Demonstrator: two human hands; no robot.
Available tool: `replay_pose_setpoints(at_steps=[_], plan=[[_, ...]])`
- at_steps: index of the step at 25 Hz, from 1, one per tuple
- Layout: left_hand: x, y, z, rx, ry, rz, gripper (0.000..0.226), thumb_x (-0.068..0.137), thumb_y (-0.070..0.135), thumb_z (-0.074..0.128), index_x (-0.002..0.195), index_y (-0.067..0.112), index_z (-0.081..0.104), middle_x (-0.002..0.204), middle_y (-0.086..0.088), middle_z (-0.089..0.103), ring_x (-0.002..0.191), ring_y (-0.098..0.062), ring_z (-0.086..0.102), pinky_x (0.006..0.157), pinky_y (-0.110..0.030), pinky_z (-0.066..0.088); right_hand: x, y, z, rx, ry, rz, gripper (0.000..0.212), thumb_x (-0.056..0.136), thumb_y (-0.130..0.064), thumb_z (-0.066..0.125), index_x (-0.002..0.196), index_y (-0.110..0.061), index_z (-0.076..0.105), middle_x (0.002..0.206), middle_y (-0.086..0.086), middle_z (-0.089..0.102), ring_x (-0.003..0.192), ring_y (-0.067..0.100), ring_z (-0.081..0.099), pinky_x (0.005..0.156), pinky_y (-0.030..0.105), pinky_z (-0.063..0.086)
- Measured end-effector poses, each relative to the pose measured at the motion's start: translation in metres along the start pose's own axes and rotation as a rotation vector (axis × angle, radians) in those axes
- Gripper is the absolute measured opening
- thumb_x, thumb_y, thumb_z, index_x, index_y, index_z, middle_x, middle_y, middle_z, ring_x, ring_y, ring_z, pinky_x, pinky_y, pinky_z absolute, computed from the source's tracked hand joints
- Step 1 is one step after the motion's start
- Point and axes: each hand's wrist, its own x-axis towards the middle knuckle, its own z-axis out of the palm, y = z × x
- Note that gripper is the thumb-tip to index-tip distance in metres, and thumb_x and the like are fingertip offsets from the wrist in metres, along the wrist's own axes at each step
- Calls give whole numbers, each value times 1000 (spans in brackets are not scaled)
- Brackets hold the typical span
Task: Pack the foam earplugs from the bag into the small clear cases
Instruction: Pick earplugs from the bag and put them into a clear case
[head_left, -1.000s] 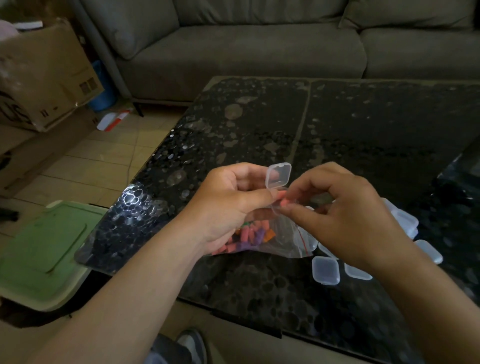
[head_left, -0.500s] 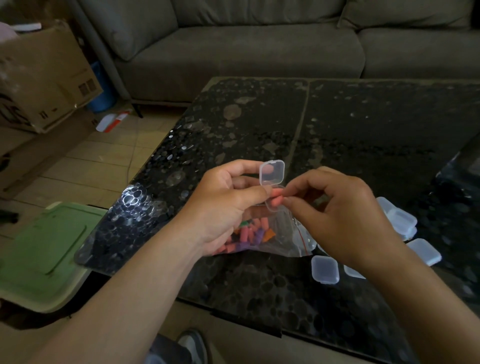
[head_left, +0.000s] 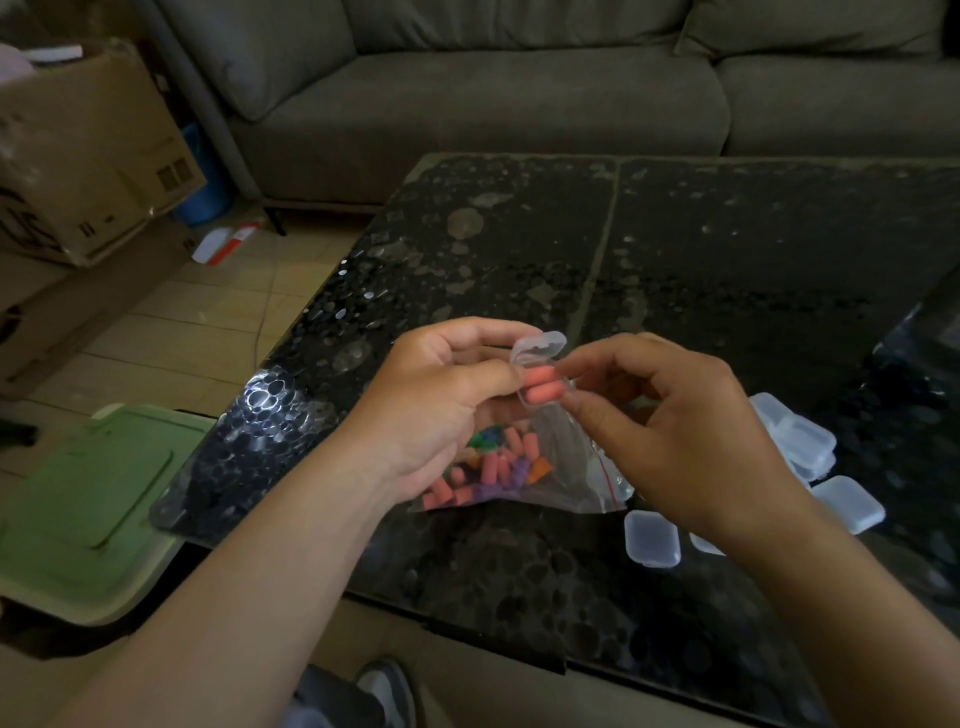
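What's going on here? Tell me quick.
A person is packing earplugs at a dark table. The left hand holds an open case with two pink earplugs in it; the right hand pinches their ends, seating them. The bag, with more coloured plugs inside, lies on the table under the hands. Spare cases lie to the right.

You face a grey sofa (head_left: 519, 104) at twelve o'clock, its cushions running the width of your view. Between you and it stands the dark, glossy counter (head_left: 727, 249), speckled and catching dim light at its nine o'clock corner. Beige floor tiles (head_left: 208, 332) show at ten o'clock, with a cardboard box (head_left: 93, 156) beyond and a green lid (head_left: 88, 499) at eight o'clock.
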Motion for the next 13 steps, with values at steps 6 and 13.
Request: replay_pose_setpoints(at_steps=[6, 13], plan=[[2, 1, -5, -17, -29, -34, 28, 89, -11, 57, 110, 0, 71, 105, -17, 77, 100, -25, 75, 86, -32, 62, -1, 6, 0, -33, 8, 11, 49, 82, -30, 76, 123, -43, 53, 100, -21, 57, 91, -4, 60, 68, 16, 54], [-1, -4, -7, 191, -128, 43, 29, 84, -3, 74, 109, 12, 76, 106, -11, 78, 100, -22, 74, 93, -38, 60, 1, 9, 0, -117, 22, -117, 29, 86, -38, 62, 114, -37, 69, 104, -17, 59, 92, 2, 60, 75, 17, 53]])
